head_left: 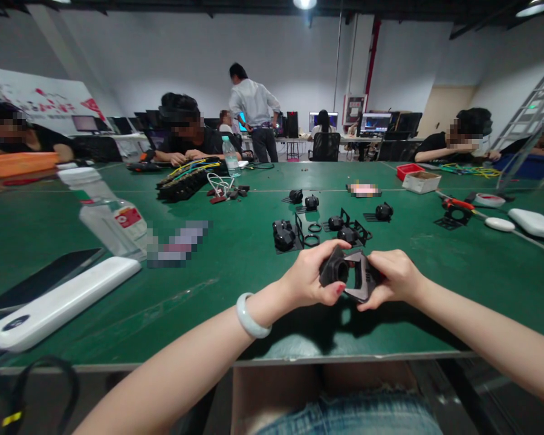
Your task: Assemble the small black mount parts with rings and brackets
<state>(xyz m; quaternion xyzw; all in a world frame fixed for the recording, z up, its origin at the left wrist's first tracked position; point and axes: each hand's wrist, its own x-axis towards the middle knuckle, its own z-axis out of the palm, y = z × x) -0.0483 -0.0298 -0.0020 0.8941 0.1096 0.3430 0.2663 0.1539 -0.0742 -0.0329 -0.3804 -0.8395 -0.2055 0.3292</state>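
Note:
Above the front of the green table (236, 284), my left hand (309, 273) is closed on a black plastic part with a round lens-like opening (334, 272). My right hand (396, 275) grips a black bracket with a square opening (362, 279), its fingers and thumb on the right edge. The two parts are held close together; whether they are joined cannot be made out. Just beyond my hands lie several similar black pieces, among them a bulky round-bodied unit on a flat plate (284, 234), a thin black ring (314, 228) and a smaller unit (384, 211).
To the left are a white power bank (68, 302), a dark flat device (40, 278) and a tilted clear bottle (113, 220). Orange-handled pliers (457, 204) and a small white box (421, 181) lie to the right. Across the table, a person (185, 130) leans over bundled wires (188, 178).

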